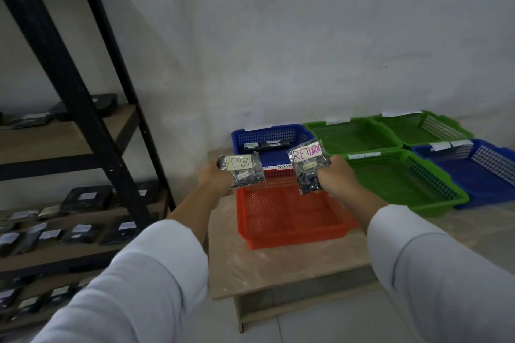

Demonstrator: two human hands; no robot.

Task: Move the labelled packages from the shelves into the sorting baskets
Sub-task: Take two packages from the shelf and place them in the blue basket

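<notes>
My left hand (216, 179) grips a dark package with a yellow RETURN label (242, 168) by its left edge. My right hand (335, 177) grips a second dark package with a pink RETURN label (306, 164) from its right side. Both packages hang above the far end of the orange basket (292, 234), which holds nothing that I can see. Behind it, the blue basket (267, 135) holds a dark package (271, 145). On the left, the black-framed shelves (69, 142) carry several more dark labelled packages (86, 198).
Three green baskets (404, 184) and another blue basket (479, 172) stand to the right on the low wooden platform (278, 267), each with a white tag on its rim. A grey wall runs behind. Tiled floor shows below the platform's front edge.
</notes>
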